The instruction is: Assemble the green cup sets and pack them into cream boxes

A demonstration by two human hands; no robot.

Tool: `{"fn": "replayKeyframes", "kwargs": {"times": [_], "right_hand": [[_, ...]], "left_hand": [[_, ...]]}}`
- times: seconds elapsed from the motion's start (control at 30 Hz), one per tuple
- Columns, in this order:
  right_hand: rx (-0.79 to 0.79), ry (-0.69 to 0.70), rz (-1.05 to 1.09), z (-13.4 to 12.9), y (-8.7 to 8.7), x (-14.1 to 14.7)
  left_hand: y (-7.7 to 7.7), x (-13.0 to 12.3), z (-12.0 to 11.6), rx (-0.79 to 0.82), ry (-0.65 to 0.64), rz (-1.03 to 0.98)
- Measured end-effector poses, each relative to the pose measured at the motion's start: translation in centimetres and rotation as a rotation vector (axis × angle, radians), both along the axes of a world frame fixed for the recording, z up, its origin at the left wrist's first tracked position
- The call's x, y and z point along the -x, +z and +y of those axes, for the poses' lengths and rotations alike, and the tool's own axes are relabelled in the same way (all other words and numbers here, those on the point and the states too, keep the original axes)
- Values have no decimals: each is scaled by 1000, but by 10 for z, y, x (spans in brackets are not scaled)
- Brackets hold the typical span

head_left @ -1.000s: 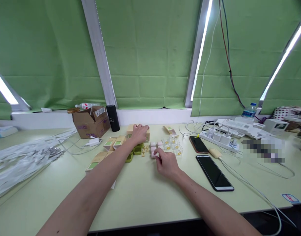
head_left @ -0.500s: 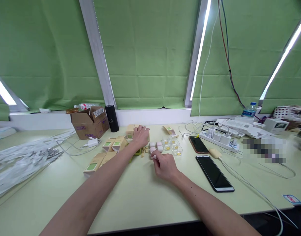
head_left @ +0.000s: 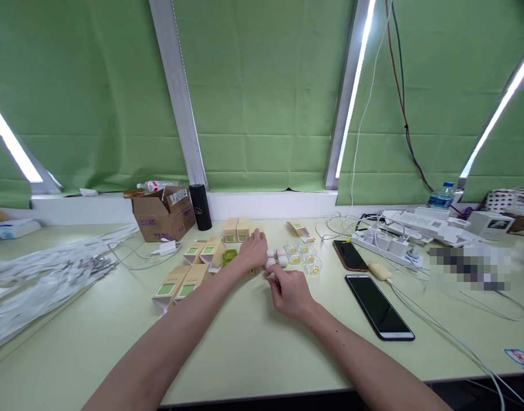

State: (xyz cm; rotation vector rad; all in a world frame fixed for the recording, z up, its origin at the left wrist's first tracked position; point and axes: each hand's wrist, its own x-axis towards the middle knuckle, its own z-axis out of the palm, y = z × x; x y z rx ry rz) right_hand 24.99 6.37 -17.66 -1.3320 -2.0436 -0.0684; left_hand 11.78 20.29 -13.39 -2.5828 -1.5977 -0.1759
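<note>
My left hand [head_left: 254, 251] reaches forward beside a cluster of small pinkish-white rounded pieces [head_left: 281, 261]. Its fingers point down and look slightly apart; their tips are partly hidden, and nothing held shows. Closer to me, my right hand [head_left: 291, 291] is closed in a pinch, with a small white piece [head_left: 270, 275] at its fingertips, mostly hidden. Several clear round containers with yellow centres [head_left: 312, 264] lie right of the pink pieces. Left of my left hand is a green holder [head_left: 229, 256]. Small yellowish pieces [head_left: 252, 271] are partly covered by that hand.
Small beige boxes with green labels [head_left: 192, 281] stand on the left, with more boxes [head_left: 237, 230] behind. A cardboard carton [head_left: 163, 216] and a black cylinder [head_left: 200, 206] are at the back. Phones [head_left: 379, 307], cables and a power strip [head_left: 386, 249] lie right. White straps [head_left: 52, 274] cover the far left.
My left hand has moved off the box at the back, rightward and nearer the pink pieces, uncovering the boxes and green holder. The right hand keeps its pinch. The view has shifted slightly.
</note>
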Motion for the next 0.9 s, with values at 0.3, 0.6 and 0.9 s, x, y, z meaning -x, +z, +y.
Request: {"fn": "replayKeyframes", "kwargs": {"times": [0.3, 0.6, 0.9], "right_hand": [[30, 0, 0, -1, 1, 1], [25, 2, -7, 1, -3, 2], [29, 12, 4, 1, -4, 3]], "left_hand": [[2, -11, 24, 98, 75, -84], [6, -16, 41, 185, 146, -136], [5, -22, 61, 280, 194, -178]]}}
